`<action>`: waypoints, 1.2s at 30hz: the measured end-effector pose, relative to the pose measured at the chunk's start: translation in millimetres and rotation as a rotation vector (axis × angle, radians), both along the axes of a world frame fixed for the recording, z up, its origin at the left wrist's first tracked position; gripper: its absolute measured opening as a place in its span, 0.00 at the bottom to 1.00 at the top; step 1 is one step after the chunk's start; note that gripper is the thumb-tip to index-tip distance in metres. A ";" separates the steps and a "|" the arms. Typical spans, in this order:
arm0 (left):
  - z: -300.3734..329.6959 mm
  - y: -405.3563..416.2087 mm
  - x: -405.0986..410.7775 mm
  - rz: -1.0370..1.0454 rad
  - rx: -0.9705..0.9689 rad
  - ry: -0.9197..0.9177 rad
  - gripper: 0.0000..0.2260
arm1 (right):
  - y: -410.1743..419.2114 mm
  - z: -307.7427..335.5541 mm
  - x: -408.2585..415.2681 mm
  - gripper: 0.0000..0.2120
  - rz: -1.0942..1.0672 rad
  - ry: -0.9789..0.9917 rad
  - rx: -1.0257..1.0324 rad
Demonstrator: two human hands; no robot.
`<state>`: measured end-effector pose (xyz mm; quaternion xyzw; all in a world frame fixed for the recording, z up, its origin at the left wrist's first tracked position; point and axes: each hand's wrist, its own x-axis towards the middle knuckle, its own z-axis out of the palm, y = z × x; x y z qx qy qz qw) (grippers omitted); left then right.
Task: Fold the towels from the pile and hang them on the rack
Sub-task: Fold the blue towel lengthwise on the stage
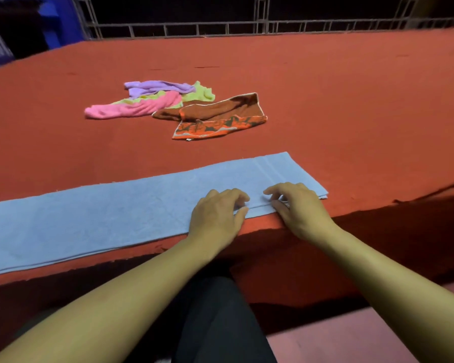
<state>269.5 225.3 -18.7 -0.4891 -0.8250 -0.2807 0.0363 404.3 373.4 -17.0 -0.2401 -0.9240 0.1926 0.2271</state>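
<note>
A long light blue towel (110,213) lies folded lengthwise along the near edge of the red table (325,100). My left hand (216,216) and my right hand (296,205) rest close together on its near edge towards its right end, fingers curled and pinching the layered hem. Farther back lies the pile: a pink towel (134,108), a purple one (155,87), a yellow-green one (199,93), a brown one (220,107) and an orange patterned one (218,127), all crumpled and overlapping.
A grey metal frame of bars (247,27) runs along the table's far edge against a dark background. Something blue (60,22) stands at the far left. My dark-trousered leg (215,318) is below the table's front edge.
</note>
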 end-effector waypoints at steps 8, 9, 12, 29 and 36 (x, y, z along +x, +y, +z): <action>-7.5 -4.8 5.7 -0.004 0.211 0.078 0.06 | 0.0 -6.9 4.5 0.15 0.031 0.163 0.034; -9.3 -6.1 6.6 -0.028 0.209 0.120 0.06 | -1.1 -9.3 8.7 0.15 0.054 0.153 0.068; -14.3 -7.5 7.0 -0.112 0.167 0.239 0.07 | -4.4 -15.7 17.5 0.13 0.090 0.095 0.159; 12.3 1.4 -37.9 0.068 -0.615 -0.018 0.26 | -1.8 7.7 -72.1 0.29 0.021 -0.573 0.060; 28.4 -10.4 -60.6 0.058 -0.548 -0.014 0.25 | -5.0 19.9 -88.6 0.29 0.013 -0.580 0.067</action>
